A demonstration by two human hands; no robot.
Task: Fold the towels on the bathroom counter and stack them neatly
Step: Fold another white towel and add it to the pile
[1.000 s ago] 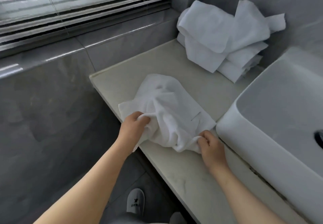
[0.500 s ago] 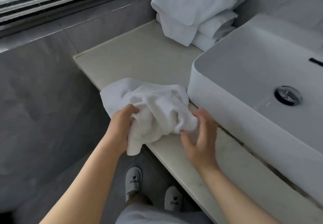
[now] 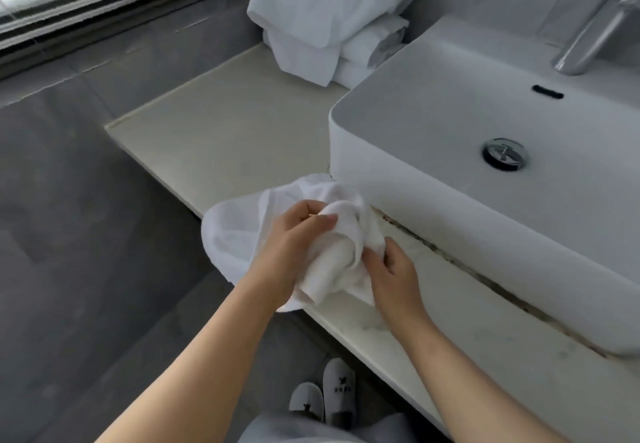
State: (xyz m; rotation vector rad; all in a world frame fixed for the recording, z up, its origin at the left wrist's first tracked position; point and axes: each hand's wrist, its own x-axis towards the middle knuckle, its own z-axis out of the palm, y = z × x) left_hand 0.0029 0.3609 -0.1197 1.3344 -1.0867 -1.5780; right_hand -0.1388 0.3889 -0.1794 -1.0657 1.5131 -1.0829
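A crumpled white towel (image 3: 235,235) hangs over the front edge of the pale counter (image 3: 221,131), bunched up between my hands. My left hand (image 3: 291,245) grips a fold of it from above, thumb and fingers curled round the cloth. My right hand (image 3: 391,269) pinches the towel's right side, just in front of the sink. A loose pile of white towels (image 3: 325,20) sits at the far back corner of the counter against the wall.
A white rectangular sink (image 3: 450,124) with a metal drain (image 3: 505,153) fills the right side; a chrome tap (image 3: 595,34) stands behind it. Grey tiled wall and window blinds lie to the left. My slippered feet (image 3: 325,397) stand below the counter edge.
The towel has been pulled from the counter's middle toward its front edge and gathered into a bundle. My hands have come closer together, and the right hand now pinches the cloth again.
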